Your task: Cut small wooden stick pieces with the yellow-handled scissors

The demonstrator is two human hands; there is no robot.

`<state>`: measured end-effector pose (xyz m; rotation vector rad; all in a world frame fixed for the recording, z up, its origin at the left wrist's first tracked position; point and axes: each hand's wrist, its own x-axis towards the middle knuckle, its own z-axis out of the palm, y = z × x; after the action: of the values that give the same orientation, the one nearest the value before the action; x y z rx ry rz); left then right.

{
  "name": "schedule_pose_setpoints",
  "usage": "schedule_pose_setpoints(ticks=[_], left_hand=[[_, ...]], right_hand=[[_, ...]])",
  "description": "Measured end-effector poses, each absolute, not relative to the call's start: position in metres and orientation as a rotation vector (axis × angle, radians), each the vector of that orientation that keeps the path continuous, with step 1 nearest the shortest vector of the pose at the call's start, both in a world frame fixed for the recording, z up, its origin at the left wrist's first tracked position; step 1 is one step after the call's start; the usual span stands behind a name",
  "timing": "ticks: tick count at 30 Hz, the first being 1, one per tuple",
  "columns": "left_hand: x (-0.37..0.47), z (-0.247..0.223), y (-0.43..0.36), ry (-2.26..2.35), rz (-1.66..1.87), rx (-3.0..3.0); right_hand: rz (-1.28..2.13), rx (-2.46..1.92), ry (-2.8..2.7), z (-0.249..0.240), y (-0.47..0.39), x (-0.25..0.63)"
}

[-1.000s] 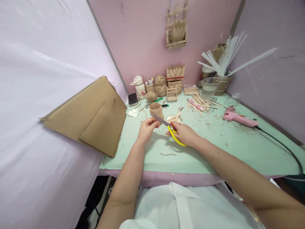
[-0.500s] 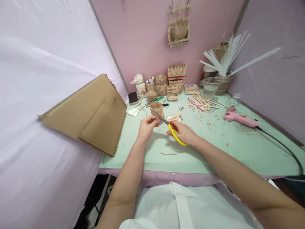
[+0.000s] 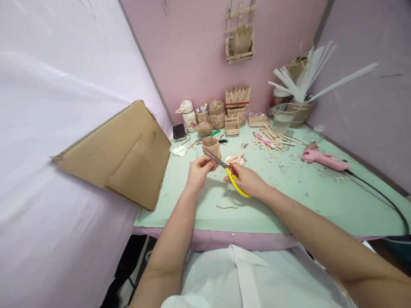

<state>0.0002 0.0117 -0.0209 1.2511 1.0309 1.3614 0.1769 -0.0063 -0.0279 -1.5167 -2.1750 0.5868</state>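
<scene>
My right hand [image 3: 245, 179] grips yellow-handled scissors [image 3: 236, 185], their dark blades pointing up and left past my left fingertips. My left hand [image 3: 200, 170] is closed in a pinch at the blades; whatever lies between its fingers is too small to make out. Just behind the blades stands a small round cup of wooden sticks [image 3: 211, 143], its lower part partly hidden. A short piece of twine [image 3: 227, 207] lies on the table in front of my hands. Behind my right hand sits a small round white lid [image 3: 239, 161] with wood pieces on it.
A pink glue gun [image 3: 326, 161] with a black cable lies on the right. Loose sticks [image 3: 272, 139] are piled near a clear plastic cup [image 3: 283, 122]. Twine balls [image 3: 204, 128], a bottle [image 3: 188, 116] and a phone [image 3: 179, 131] line the back. Folded cardboard [image 3: 128, 154] leans left.
Almost nothing differs. Both hands stay at nearly the same place, with the scissors shifted very slightly to the left.
</scene>
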Motion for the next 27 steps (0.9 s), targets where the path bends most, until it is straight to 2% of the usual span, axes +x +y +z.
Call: schedule_pose_setpoints(ticks=[19, 27], left_hand=[[-0.0013, -0.0152, 0.0094, 1.049, 1.361, 1.250], [-0.0014, -0.0153, 0.0094, 1.035, 1.375, 1.332]], right_hand=[[0.713, -1.384, -2.149, -0.0345, 0.0014, 0.1828], [0.557, -1.513, -2.206, -0.0324, -0.0002, 0.1844]])
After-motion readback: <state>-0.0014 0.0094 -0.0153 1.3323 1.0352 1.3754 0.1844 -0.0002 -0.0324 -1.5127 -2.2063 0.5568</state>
